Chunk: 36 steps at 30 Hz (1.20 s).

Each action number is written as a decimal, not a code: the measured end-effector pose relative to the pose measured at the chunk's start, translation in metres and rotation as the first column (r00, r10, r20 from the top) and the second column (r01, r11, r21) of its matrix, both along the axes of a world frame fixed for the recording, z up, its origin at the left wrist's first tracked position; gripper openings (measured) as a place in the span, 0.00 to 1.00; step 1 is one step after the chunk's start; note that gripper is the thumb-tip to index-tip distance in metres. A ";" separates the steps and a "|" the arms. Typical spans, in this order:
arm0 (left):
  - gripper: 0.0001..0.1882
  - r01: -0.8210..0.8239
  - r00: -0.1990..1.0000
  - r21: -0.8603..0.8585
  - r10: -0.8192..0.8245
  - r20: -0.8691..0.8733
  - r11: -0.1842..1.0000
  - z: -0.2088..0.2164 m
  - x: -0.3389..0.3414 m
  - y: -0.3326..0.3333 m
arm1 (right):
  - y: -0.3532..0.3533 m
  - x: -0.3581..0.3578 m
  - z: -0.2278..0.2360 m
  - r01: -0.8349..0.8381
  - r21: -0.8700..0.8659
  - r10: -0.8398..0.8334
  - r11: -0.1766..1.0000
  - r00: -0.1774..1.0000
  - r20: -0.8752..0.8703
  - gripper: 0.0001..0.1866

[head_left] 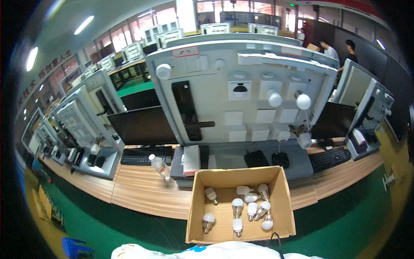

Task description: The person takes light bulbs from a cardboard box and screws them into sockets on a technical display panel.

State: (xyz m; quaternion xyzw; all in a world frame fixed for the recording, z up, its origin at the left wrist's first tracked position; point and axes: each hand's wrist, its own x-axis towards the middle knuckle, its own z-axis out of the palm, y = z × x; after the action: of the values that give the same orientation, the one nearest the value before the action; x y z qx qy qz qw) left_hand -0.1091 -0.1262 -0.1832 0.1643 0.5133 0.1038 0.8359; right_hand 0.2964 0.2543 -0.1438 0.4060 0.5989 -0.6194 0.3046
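Observation:
Neither of my hands shows in the head view; only a strip of white clothing (224, 251) lies along the bottom edge. Right in front of it an open cardboard box (192, 207) rests on the wooden bench and holds several white light bulbs (237, 205) lying loose. Behind the box a grey upright panel (202, 116) carries white switches and sockets, a black door lock with a lever handle (185, 110), and bulbs screwed into holders at the upper left (164, 71), the middle right (274, 98) (303, 102) and the lower right (304, 140).
A clear water bottle (160, 166) stands left of the box, next to a red and white booklet (191, 159). Black keyboards (144, 155) (330, 159) and dark monitors (142, 125) flank the panel. Similar panels line the benches. Two people (330, 49) stand far back right. The floor is green.

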 end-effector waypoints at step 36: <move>0.17 -0.433 0.830 0.328 0.513 -0.218 0.840 -0.044 -0.017 -0.040 | 0.021 -0.052 -0.026 0.604 0.563 -0.355 0.564 0.793 -0.495 0.21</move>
State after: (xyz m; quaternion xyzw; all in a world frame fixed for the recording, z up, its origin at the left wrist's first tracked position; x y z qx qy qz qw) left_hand -0.1261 -0.1664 -0.2270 0.1547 0.6390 0.3509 0.6668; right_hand 0.2442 0.2751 -0.1701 0.5305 0.6917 -0.4638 -0.1581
